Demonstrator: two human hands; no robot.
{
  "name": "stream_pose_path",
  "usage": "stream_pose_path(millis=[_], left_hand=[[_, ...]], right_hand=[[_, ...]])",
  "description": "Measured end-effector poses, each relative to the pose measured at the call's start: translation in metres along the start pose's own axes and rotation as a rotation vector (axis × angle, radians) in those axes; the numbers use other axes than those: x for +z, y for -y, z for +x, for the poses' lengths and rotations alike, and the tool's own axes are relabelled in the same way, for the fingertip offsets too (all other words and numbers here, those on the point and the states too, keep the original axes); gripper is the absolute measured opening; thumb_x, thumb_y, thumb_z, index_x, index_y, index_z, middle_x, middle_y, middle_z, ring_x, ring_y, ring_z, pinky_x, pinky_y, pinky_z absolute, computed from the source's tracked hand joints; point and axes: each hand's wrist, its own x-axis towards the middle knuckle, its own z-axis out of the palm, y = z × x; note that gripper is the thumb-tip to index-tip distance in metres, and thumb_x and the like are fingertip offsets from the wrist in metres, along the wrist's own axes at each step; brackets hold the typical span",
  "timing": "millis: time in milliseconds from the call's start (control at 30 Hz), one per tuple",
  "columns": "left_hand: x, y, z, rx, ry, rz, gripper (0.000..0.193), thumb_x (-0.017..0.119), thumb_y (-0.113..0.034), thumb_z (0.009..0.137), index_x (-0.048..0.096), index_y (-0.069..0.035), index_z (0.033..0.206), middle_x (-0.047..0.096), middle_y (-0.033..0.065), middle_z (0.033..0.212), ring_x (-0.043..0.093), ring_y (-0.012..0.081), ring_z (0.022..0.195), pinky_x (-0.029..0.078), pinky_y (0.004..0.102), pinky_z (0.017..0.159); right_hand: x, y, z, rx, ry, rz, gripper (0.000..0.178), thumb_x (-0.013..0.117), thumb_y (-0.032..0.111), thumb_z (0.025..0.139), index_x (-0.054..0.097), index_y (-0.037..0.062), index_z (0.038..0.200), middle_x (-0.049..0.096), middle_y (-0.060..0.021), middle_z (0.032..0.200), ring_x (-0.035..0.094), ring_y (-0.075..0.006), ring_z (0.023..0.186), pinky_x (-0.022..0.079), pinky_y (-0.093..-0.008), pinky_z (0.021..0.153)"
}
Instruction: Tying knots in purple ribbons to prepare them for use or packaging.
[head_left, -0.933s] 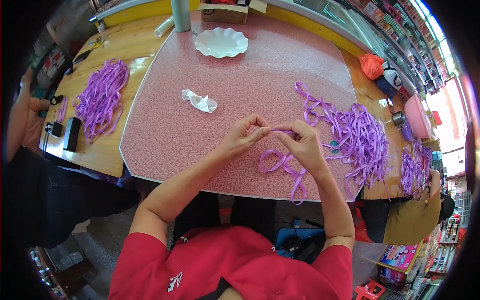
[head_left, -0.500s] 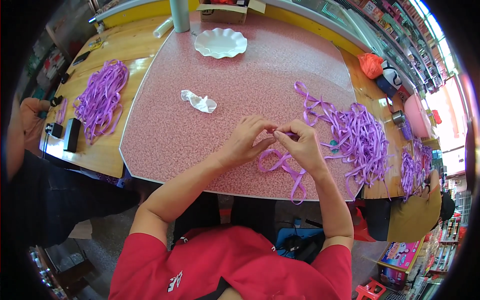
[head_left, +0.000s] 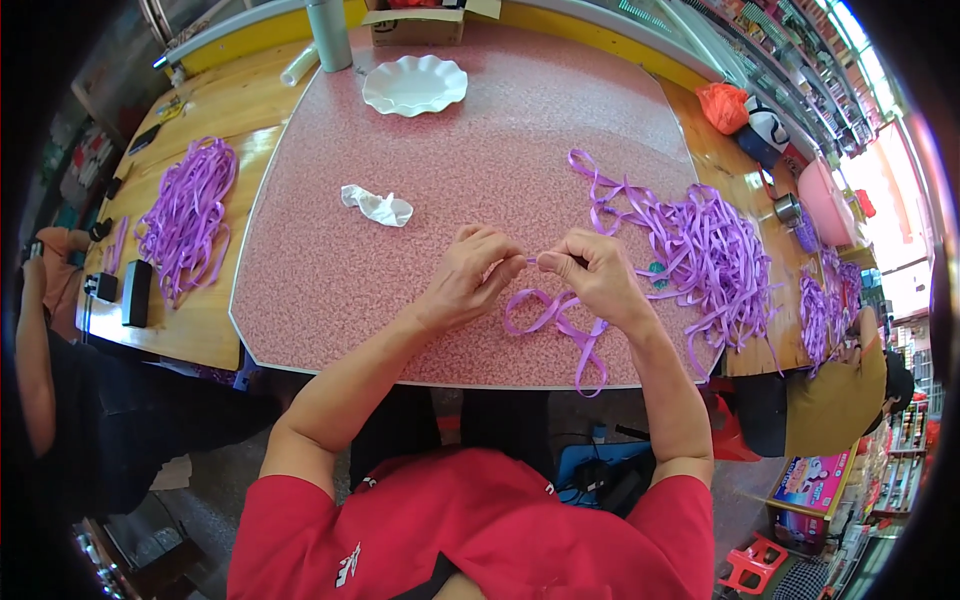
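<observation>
Both hands meet over the near middle of the pink speckled desk, fingers curled in tight. The left hand and the right hand each pinch a short stretch of purple ribbon between thumb and fingertips, the pinch points close together with a small bit of ribbon showing between them. From the grip the ribbon drops in loops onto the desk just near of the hands, and one tail hangs over the desk's near edge. To the right, near the right hand, lies a big loose heap of purple ribbons, with a few strands trailing toward the far middle of the desk. A crumpled white wrapper lies to the far left of the left hand, well apart from it. At the far side sits a white scalloped plate, with a grey bottle and a cardboard box beyond it. On the wooden bench top at the left rests another pile of purple ribbons, and beside it a black rectangular object. On the right wooden side there are an orange bag, a pink bowl and more purple ribbon. Another person's arm shows at the left edge.
</observation>
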Motion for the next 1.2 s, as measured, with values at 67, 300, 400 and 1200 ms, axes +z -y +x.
stream_pose_path(millis=[67,300,400,1200], left_hand=[[0.000,0.000,0.001,-0.029,-0.003,-0.066,0.013,0.063,-0.019,0.094,0.062,-0.006,0.093,0.061,0.0059,0.081,0.059,0.0238,0.081,0.040,0.0375,0.087],[-0.001,-0.002,-0.004,-0.331,0.146,-0.454,0.022,0.051,-0.021,0.102,0.060,-0.004,0.091,0.058,0.0016,0.081,0.054,0.0116,0.077,0.042,0.0281,0.072],[-0.007,-0.001,-0.005,-0.426,0.209,-0.654,0.029,0.047,-0.024,0.104,0.057,-0.003,0.087,0.056,0.0006,0.080,0.053,0.0101,0.076,0.042,0.0261,0.069],[0.007,-0.048,0.018,0.206,0.035,0.347,0.034,0.076,-0.024,0.082,0.067,-0.009,0.111,0.065,0.0083,0.107,0.063,0.0232,0.091,0.042,0.0428,0.090]], right_hand=[[-0.001,-0.001,-0.002,0.016,0.002,0.018,0.017,0.071,0.016,0.089,0.072,0.0006,0.084,0.057,-0.0026,0.069,0.048,-0.0077,0.061,0.037,-0.0274,0.054],[-0.004,0.006,-0.004,0.049,0.009,0.056,0.016,0.071,0.016,0.090,0.072,0.0019,0.083,0.057,-0.0018,0.069,0.049,-0.0075,0.063,0.038,-0.0267,0.056],[-0.003,0.009,0.001,0.014,0.041,0.075,0.015,0.070,0.017,0.089,0.073,0.0025,0.085,0.060,-0.0043,0.069,0.053,-0.0110,0.065,0.042,-0.0288,0.059],[-0.042,-0.037,-0.098,-0.239,-0.248,-0.451,0.017,0.073,0.011,0.081,0.069,0.0016,0.094,0.065,-0.0094,0.097,0.064,-0.0286,0.087,0.052,-0.0376,0.076]])
